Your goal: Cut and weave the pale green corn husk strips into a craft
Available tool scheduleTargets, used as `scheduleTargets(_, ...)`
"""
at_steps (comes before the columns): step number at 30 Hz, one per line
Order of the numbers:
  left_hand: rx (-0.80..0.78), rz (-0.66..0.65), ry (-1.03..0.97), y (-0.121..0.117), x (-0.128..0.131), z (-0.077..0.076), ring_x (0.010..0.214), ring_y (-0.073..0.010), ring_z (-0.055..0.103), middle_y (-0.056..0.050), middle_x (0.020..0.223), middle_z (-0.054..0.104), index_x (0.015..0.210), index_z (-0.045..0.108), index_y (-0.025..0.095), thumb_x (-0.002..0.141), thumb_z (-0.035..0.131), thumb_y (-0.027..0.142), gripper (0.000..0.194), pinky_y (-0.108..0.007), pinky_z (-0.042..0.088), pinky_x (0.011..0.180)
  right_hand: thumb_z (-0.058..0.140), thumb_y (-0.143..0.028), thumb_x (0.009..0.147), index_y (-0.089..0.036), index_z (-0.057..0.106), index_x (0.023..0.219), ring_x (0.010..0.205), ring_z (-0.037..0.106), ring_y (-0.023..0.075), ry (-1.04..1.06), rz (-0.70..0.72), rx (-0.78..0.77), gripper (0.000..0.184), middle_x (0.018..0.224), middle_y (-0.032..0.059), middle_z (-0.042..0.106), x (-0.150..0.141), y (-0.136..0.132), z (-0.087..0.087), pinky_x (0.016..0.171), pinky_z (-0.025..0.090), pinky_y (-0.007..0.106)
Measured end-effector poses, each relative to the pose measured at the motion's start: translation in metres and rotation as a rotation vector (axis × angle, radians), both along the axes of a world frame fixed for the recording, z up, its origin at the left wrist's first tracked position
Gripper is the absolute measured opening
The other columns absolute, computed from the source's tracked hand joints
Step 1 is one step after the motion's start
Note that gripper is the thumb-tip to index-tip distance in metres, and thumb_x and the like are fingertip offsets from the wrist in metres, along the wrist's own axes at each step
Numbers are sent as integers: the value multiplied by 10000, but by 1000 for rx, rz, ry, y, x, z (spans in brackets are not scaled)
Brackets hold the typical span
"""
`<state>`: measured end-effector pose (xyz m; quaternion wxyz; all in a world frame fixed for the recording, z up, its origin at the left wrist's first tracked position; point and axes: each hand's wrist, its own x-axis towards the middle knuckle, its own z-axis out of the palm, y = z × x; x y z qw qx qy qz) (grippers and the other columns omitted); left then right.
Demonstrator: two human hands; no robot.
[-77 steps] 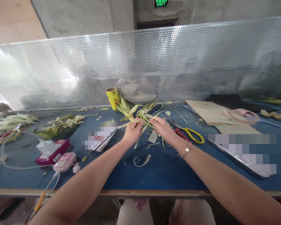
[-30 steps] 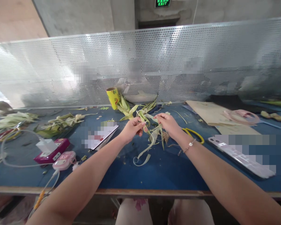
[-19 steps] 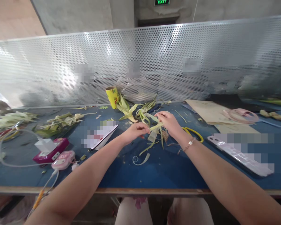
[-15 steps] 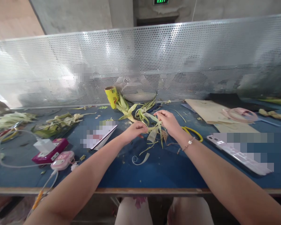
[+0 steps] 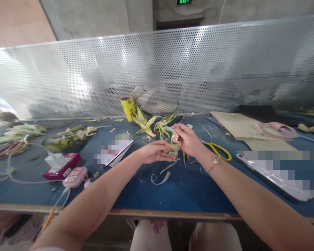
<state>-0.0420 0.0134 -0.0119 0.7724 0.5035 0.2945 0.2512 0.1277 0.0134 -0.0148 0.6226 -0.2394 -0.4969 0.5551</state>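
My left hand [image 5: 157, 152] is open, fingers stretched and spread beside pale green husk strips [image 5: 176, 150]. Just to its right, my right hand [image 5: 187, 137] has thumb and fingers pinched together on a thin corn husk strip; most of the strip is hidden. Behind the hands lie bunches of green and cream corn husks [image 5: 146, 124], some of them bent into loops [image 5: 162, 128]. A curled husk strip [image 5: 161, 179] lies in front on the blue table [image 5: 178, 197]. Yellow-handled scissors [image 5: 221, 152] rest by my right wrist.
At the left are a purple power strip [image 5: 59, 170], a pink case [image 5: 75, 176], red-handled scissors [image 5: 6, 150] and more husks [image 5: 72, 137]. A yellow roll [image 5: 128, 108] stands near the perforated metal screen [image 5: 170, 52]. A phone [image 5: 274, 177] and brown paper [image 5: 232, 127] lie right.
My left hand has opened from a pinch, its fingers now spread, and sits slightly lower. The right hand stays pinched, turned a little. The whole view has shifted slightly.
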Motion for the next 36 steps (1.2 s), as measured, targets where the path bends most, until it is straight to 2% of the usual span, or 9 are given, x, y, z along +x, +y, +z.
scheduleTargets(8, 3, 131, -85, -2, 7, -3, 756, -185, 715, -21, 778, 691, 751, 535, 143, 737, 735, 205, 210, -379, 521, 868, 746, -323, 708, -221, 642, 794, 521, 365, 71, 76, -12, -4, 170, 575, -62, 402, 2, -2, -1, 503, 338, 233)
scheduleTargets(12, 28, 163, -90, 0, 6, -4, 753, -175, 706, -1, 683, 652, 700, 545, 130, 692, 773, 196, 238, -359, 532, 831, 718, -295, 730, -226, 635, 786, 505, 347, 75, 90, -8, -32, 122, 574, -61, 378, 3, -3, -1, 485, 341, 236)
scheduleTargets(17, 69, 186, -109, -2, 6, -2, 778, -186, 693, -20, 675, 641, 631, 551, 112, 610, 824, 214, 292, -313, 546, 704, 716, -242, 725, -216, 655, 790, 485, 320, 68, 147, 44, -70, 92, 547, -64, 352, 2, -6, 2, 464, 326, 215)
scheduleTargets(21, 139, 260, -134, -4, 7, 2, 828, -188, 685, -37, 702, 640, 578, 562, 106, 577, 835, 220, 296, -262, 538, 653, 688, -230, 750, -224, 645, 786, 476, 317, 77, 134, 44, -66, 56, 542, -63, 348, 2, -7, 3, 452, 329, 221)
scheduleTargets(24, 206, 337, -112, -3, 7, 4, 815, -183, 678, -68, 792, 658, 561, 603, 98, 555, 837, 228, 268, -239, 532, 590, 663, -228, 771, -219, 634, 785, 477, 331, 78, 117, 40, -67, 33, 549, -61, 356, 2, -7, 4, 456, 340, 222)
scheduleTargets(26, 278, 372, -88, -2, 6, 5, 781, -163, 670, -115, 971, 674, 572, 636, 90, 567, 826, 253, 251, -236, 531, 562, 649, -225, 782, -212, 630, 780, 477, 337, 74, 119, 32, -76, 23, 556, -59, 367, 2, -6, 4, 462, 347, 218)
scheduleTargets(28, 342, 387, -76, -1, 4, 5, 755, -148, 672, -152, 1213, 617, 601, 657, 87, 588, 813, 281, 249, -239, 527, 551, 637, -231, 790, -200, 633, 773, 479, 345, 70, 129, 26, -89, 35, 560, -55, 384, 3, -5, 5, 467, 351, 212)
scheduleTargets(30, 350, 411, -71, 1, 2, 4, 735, -144, 676, -162, 1339, 546, 594, 641, 89, 594, 808, 286, 259, -246, 520, 548, 624, -244, 795, -187, 637, 757, 481, 358, 69, 137, 11, -98, 70, 556, -48, 398, 4, -3, 6, 468, 351, 210)
scheduleTargets(36, 325, 423, -77, 8, 1, 1, 698, -111, 661, -170, 1287, 584, 568, 627, 86, 585, 808, 250, 245, -261, 523, 621, 645, -245, 740, -172, 600, 668, 466, 344, 62, 179, -110, -53, 113, 529, -46, 385, 8, 0, 8, 454, 328, 209)
